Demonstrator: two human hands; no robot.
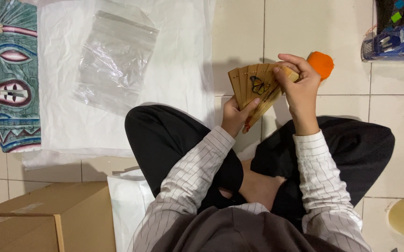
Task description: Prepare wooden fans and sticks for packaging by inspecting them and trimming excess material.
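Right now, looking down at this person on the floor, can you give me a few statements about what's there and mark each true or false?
1. Both hands hold a wooden fan. True: the left hand grips its base and the right hand its top edge.
2. The fan bears a butterfly picture. True.
3. The clear plastic bag lies on bare tiles. False: it lies on a white sheet.
4. The carved mask is in the person's lap. False: it lies on the floor beside the sheet.
5. A cardboard box sits by the person's left side. True.
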